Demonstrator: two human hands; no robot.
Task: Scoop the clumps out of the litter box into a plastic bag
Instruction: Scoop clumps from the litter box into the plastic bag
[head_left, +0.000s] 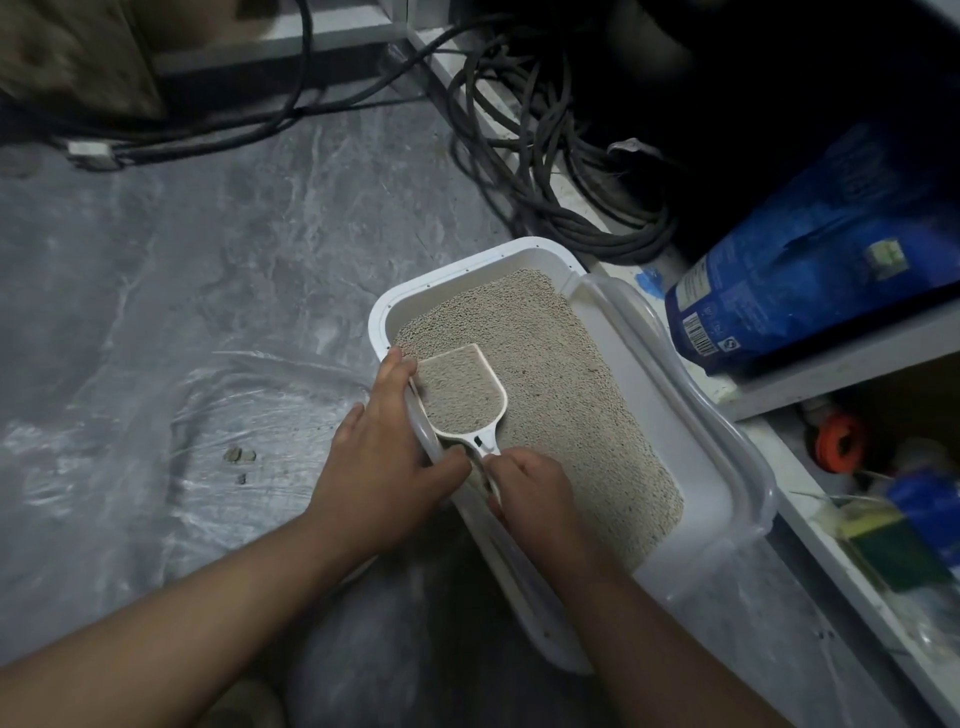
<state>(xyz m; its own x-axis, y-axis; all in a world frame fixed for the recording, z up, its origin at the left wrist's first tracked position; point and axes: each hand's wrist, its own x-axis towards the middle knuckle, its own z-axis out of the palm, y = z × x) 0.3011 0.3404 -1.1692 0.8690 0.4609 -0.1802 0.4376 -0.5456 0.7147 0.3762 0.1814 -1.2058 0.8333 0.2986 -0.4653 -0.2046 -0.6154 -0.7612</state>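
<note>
A white litter box (691, 415) full of beige granules (571, 384) sits on the floor at centre right. A white scoop (460, 389) heaped with litter hovers over the box's left side. My right hand (535, 493) grips the scoop's handle. My left hand (384, 462) holds the box's left rim, fingers curled over the edge beside the scoop. A clear plastic bag (208, 431) lies flat on the floor left of the box, with a few small clumps (239, 457) on it.
A coil of dark cables (545, 171) lies behind the box. A blue bag (810, 265) rests on a white shelf (831, 364) to the right, with bottles and a sponge on a lower level. Grey marbled floor (208, 234) spreads to the left.
</note>
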